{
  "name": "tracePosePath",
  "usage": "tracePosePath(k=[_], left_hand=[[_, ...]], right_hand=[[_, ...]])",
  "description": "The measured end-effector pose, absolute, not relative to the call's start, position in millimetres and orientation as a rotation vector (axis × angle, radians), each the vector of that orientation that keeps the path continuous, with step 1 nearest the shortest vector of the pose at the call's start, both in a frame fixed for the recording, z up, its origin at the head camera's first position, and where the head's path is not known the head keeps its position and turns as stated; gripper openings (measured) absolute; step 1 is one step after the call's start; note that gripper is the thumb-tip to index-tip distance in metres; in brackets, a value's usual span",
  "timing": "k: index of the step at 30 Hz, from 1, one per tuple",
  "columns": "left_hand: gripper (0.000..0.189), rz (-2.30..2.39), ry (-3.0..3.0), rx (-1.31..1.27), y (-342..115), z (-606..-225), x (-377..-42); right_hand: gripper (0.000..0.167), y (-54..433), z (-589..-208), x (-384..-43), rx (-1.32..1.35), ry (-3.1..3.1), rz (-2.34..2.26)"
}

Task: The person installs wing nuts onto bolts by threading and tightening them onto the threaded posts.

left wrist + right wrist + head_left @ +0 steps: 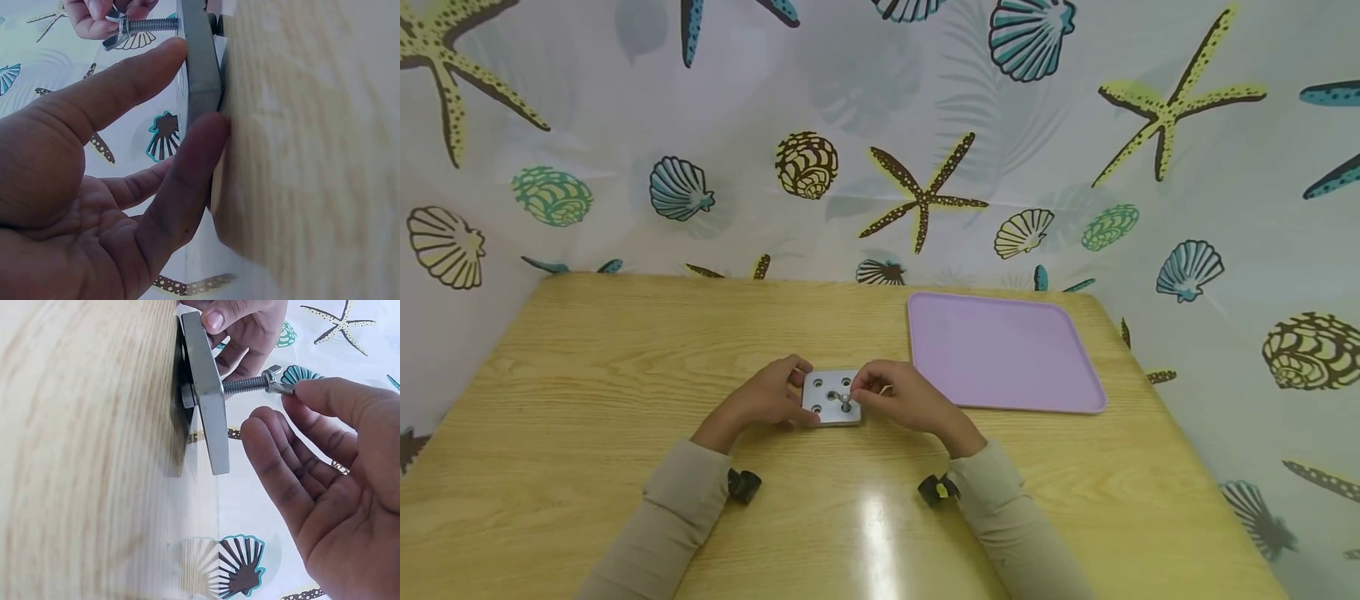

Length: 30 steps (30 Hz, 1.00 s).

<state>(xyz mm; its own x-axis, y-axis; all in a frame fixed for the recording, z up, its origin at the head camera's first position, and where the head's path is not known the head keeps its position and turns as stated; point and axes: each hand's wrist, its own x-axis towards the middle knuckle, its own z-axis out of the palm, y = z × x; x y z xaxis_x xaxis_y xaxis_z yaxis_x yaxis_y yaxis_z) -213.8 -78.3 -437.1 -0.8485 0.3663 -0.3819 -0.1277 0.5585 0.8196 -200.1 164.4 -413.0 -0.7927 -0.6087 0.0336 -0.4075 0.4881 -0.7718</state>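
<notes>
Yep, from here the left hand (771,394) grips the five-holed metal plate (832,412) at nine o'clock, right hand (904,397) pinching the winged bolt (247,385) around four.

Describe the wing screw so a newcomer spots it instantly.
On the table, left of the tray, sits a plate. At its near right corner, pinched by the right hand, stands the wing screw; unlike nearby holes, it juts up, winged.
</notes>
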Motion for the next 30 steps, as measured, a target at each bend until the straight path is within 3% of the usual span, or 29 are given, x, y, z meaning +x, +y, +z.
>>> tracePosePath(k=[11,30], left_hand=[[0.081,1.267,2.276,0.205,-77.8,-438.4,-213.1],[0.081,1.260,2.281,0.207,-77.5,-442.2,-214.1]], right_hand=[[0.010,163.9,-415.8,-200.4,-0.878,2.468,-1.180],[0.031,160.4,-418.0,-199.5,-0.949,2.402,-1.190]])
